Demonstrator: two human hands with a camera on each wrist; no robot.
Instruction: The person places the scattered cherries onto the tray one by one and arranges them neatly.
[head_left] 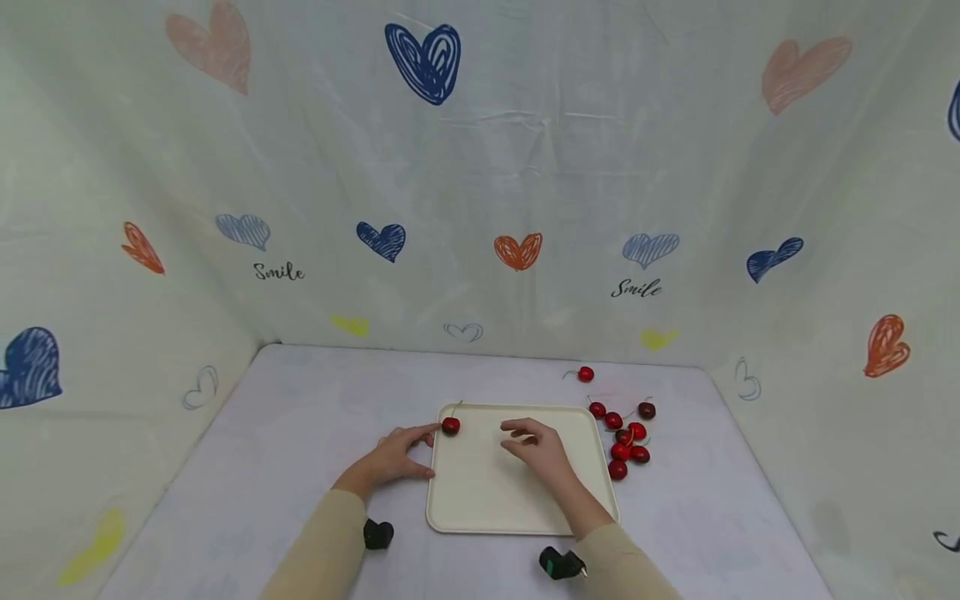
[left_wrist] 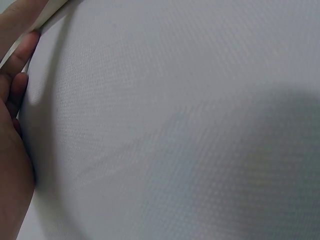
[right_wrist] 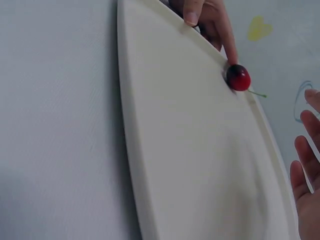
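Head view alone shows cherries (head_left: pixel 620 452) beside the tray (head_left: pixel 483 496).

The tray (head_left: pixel 487 504) lies on the counter (head_left: pixel 307 417). In its far left corner sits one cherry (head_left: pixel 450 426); the left grip (head_left: pixel 397 456) is at its left edge, the right grip (head_left: pixel 542 454) above its middle. A cluster of cherries (head_left: pixel 620 452) lies just right of it, another cherry (head_left: pixel 586 374) behind its far right corner, a hanging cloth (head_left: pixel 562 192) farther behind.
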